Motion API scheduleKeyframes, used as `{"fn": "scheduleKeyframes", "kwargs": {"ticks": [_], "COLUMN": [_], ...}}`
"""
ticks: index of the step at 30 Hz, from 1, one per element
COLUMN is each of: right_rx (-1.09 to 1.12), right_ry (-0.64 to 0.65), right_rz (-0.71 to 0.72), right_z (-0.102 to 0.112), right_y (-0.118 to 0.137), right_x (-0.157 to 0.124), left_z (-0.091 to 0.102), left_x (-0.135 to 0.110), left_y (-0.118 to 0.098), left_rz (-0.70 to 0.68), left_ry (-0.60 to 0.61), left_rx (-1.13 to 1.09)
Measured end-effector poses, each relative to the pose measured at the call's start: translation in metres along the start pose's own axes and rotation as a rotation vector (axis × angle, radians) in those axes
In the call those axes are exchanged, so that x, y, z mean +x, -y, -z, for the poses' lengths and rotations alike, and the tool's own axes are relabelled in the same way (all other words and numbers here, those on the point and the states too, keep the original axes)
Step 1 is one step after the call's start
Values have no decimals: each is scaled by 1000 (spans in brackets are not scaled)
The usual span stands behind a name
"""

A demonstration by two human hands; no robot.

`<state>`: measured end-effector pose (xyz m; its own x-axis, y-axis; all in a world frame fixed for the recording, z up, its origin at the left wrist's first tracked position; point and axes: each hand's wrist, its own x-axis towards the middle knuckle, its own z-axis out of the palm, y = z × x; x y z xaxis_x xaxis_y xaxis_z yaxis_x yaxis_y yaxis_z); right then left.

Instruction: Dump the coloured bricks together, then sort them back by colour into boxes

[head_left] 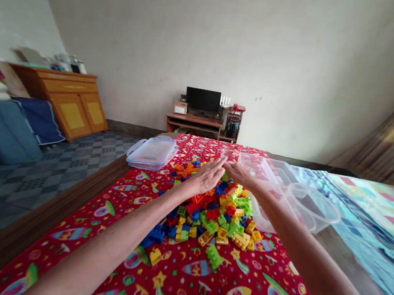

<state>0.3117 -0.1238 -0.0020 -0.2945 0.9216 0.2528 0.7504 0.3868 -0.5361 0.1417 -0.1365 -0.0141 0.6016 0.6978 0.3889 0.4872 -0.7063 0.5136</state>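
Observation:
A heap of plastic building bricks (215, 213) in red, blue, green, yellow and orange covers the middle of the red patterned cloth (195, 289). My left hand (211, 175) is over the back part of the heap, its fingers stretched out flat and holding nothing I can see. Close beside it, my right hand (238, 172) reaches in from the right with straight fingers, the tips partly behind the left hand. Whether the palms touch the bricks cannot be seen. One green brick (213, 258) and one yellow brick (155, 257) lie apart at the near side.
Clear plastic bins (274, 173) and a round clear tub (315, 208) stand right of the heap. Stacked clear lids (152, 153) lie at the back left edge. A bed with a blue sheet (365, 225) adjoins on the right. A desk with a monitor (202, 100) is by the wall.

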Motion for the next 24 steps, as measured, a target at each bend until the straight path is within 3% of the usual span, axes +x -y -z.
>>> {"fn": "scheduleKeyframes", "kwargs": {"ticks": [4, 7, 11, 15, 17, 20, 24], "right_rx": [-90, -91, -27, -35, -42, -57, -168], "right_ry": [-93, -175, -179, -180, -211, -238, -244], "right_rz": [-39, -62, -54, 10, 34, 22, 40], "right_z": [-2, -4, -9, -15, -15, -15, -21], "right_y": [7, 10, 14, 26, 33, 41, 42], "right_x": [-22, -35, -48, -57, -59, -61, -64], "left_z": [7, 26, 63, 91, 94, 87, 77], "left_x": [0, -9, -41, -94, -120, -148, -157], "left_y": [-6, 10, 70, 135, 154, 167, 173], "left_rz": [20, 90, 248, 474, 520, 531, 543], "left_ry": [-49, -178, -308, -433, -484, -533, -569], "left_rx": [-71, -72, 130, 294, 357, 434, 528]}}
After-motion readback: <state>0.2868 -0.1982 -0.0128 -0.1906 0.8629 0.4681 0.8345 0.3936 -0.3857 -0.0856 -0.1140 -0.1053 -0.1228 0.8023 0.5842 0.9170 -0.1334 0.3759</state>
